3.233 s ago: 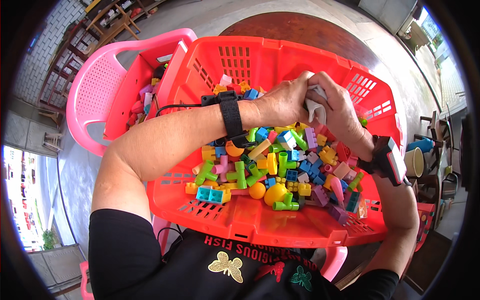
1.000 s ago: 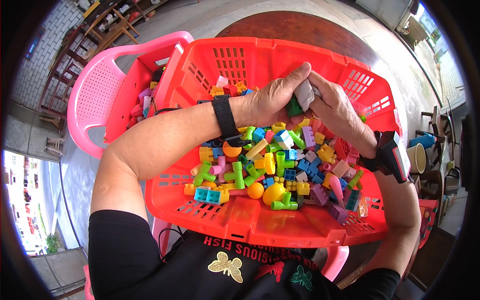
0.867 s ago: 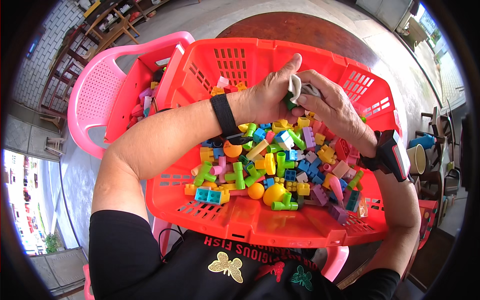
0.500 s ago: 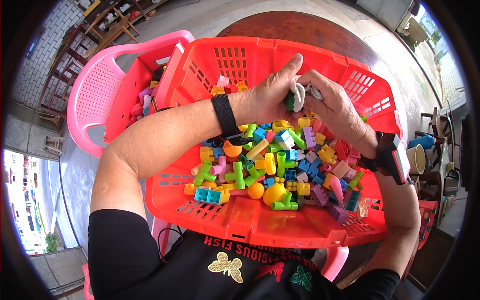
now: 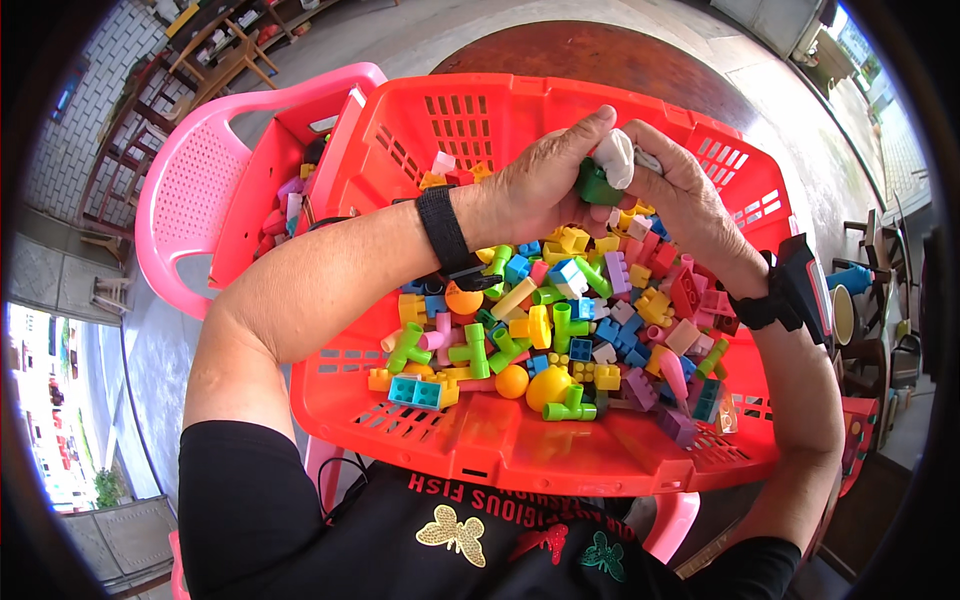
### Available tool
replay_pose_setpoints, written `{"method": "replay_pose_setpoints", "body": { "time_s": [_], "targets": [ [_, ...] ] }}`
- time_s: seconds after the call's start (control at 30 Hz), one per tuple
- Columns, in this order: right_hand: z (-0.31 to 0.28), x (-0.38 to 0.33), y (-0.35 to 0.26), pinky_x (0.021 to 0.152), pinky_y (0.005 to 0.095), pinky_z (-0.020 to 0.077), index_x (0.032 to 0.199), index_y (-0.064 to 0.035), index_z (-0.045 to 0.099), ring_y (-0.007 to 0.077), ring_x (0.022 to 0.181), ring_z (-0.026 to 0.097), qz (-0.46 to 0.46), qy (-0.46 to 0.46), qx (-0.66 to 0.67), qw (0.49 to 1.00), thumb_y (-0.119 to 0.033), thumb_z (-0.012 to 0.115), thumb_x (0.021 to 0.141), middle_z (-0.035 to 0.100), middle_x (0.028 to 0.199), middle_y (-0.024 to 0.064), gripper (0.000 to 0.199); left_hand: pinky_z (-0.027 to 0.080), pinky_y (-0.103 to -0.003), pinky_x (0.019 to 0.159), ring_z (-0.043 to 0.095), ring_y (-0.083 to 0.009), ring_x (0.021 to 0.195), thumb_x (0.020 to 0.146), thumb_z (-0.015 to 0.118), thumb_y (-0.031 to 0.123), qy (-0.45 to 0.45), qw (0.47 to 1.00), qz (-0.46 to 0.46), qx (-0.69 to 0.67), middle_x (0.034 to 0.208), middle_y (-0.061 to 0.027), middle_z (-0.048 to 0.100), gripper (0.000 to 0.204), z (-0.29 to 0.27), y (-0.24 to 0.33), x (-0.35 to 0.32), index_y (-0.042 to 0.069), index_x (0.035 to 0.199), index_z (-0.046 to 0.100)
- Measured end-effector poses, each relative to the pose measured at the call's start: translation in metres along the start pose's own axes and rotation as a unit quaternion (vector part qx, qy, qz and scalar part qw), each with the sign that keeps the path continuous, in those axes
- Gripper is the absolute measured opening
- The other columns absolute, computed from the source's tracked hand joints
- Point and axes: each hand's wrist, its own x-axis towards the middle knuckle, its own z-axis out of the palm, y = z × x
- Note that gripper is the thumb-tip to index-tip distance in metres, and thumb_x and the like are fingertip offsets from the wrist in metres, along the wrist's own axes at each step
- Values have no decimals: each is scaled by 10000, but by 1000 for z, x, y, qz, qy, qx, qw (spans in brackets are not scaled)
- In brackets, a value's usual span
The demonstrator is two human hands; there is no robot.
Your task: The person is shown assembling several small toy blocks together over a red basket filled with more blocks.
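Green block [image 5: 597, 187] and white piece [image 5: 617, 158] half hidden, both hands [image 5: 610, 185] clamped round them

The basket [image 5: 500, 440] rests on the person's lap, with the heap of building blocks [image 5: 560, 330] lying inside it toward its near wall. Above the heap, toward the basket's far wall, the left hand [image 5: 535, 185] and right hand [image 5: 680, 200] meet, a block piece [image 5: 597, 185] between them. A plastic chair [image 5: 190, 190] stands left of the basket, a smaller crate [image 5: 270, 200] on it touching the basket's left wall. A round table [image 5: 600, 50] lies behind the basket.
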Motion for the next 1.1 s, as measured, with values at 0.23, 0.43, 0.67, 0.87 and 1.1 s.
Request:
{"method": "replay_pose_setpoints", "body": {
  "time_s": [0.23, 0.43, 0.67, 0.87, 1.1],
  "targets": [
    [4, 1, 4, 703, 244, 487, 1018, -40, 516, 99, 801, 569, 3, 23, -110, 994, -78, 533, 913, 570, 901, 44, 113, 485, -303, 590, 557, -157, 658, 918, 365, 597, 13, 987, 70, 144, 778, -53, 548, 548, -2, -2, -1, 76, 900, 535],
    [1, -1, -1, 708, 236, 483, 1026, -55, 527, 82, 802, 577, 25, -26, -11, 999, -115, 531, 929, 579, 892, 20, 113, 427, -279, 529, 508, -135, 576, 912, 327, 626, -36, 999, -1, 11, 760, -86, 571, 589, -4, -5, -1, 80, 938, 547],
    [-1, -2, -1, 716, 239, 485, 1023, -74, 532, 81, 817, 589, 10, 7, 65, 998, -150, 498, 954, 594, 900, 8, 107, 378, -274, 498, 447, -120, 550, 900, 312, 651, -86, 995, -2, -46, 720, -57, 540, 597, -9, 0, 3, 107, 891, 558],
    [5, -1, 2, 658, 269, 489, 986, -32, 500, 133, 743, 602, -41, -1, -160, 986, -111, 537, 911, 596, 841, 74, 115, 384, -288, 518, 467, -147, 566, 909, 336, 628, -24, 999, -17, 31, 744, -61, 548, 570, -11, -7, 2, 102, 894, 555],
    [6, 2, -1, 582, 276, 469, 947, -17, 487, 141, 650, 569, 12, 3, -126, 992, -89, 551, 890, 583, 756, 80, 113, 465, -268, 560, 578, -163, 642, 915, 387, 585, -37, 999, 1, 13, 769, -80, 597, 532, -12, -10, 5, 85, 958, 564]
  ]
}}
